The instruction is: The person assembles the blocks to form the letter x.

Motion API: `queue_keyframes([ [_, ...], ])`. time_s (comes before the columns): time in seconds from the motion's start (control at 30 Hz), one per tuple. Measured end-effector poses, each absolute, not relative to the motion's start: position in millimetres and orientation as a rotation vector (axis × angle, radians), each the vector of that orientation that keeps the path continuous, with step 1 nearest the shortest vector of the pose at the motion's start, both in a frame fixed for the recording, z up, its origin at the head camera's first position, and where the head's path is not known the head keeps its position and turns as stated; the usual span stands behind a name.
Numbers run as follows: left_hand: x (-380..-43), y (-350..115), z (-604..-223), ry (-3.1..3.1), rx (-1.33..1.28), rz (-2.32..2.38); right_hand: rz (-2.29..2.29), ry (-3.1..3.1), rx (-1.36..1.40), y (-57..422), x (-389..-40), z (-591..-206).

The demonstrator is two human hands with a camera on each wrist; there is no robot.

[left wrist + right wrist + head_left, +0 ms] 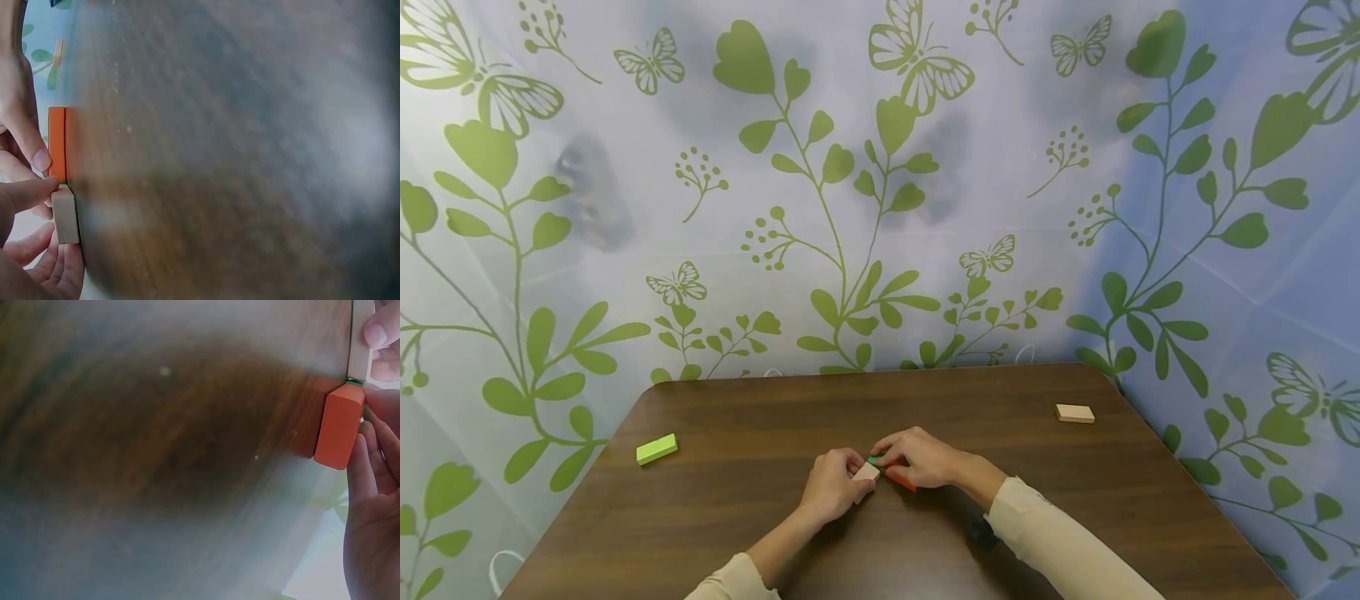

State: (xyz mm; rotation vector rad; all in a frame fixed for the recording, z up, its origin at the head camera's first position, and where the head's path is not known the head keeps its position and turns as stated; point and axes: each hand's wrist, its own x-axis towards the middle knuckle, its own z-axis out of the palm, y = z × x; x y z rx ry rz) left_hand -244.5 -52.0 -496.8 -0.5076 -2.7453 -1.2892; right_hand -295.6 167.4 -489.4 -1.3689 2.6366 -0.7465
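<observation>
A pale wooden block point(867, 472) lies on the table, pinched between the thumb and fingers of my left hand point(831, 486). Against its far end sits a green block point(874, 460), mostly covered by fingers. My right hand point(927, 458) pinches the green block with thumb and index finger. Under that hand, an orange block point(901, 477) lies on the table, slanting away from the green one. In the left wrist view the orange block point(57, 144) and pale block point(66, 215) stand nearly end to end; a green sliver also shows between the orange block point(340, 428) and pale block point(360, 344) in the right wrist view.
A lime-green block point(657, 449) lies at the table's left side. Another pale wooden block point(1075, 413) is at the far right. Behind the brown table point(760, 417) hangs a patterned curtain point(850, 208). A dark round spot point(982, 533) shows beside the right sleeve.
</observation>
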Motion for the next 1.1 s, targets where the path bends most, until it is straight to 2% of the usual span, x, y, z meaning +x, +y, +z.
queue_keyframes([
  [0.57, -247.0, -48.6, -501.5, -2.760, -0.428, -1.279, -0.737, 2.673, -1.311, 166.0, -295.0, -487.7],
  [1.1, -244.0, -46.8, -497.0, -2.761, -0.466, -1.257, -0.707, 2.697, -1.308, 164.4, -292.9, -485.7],
])
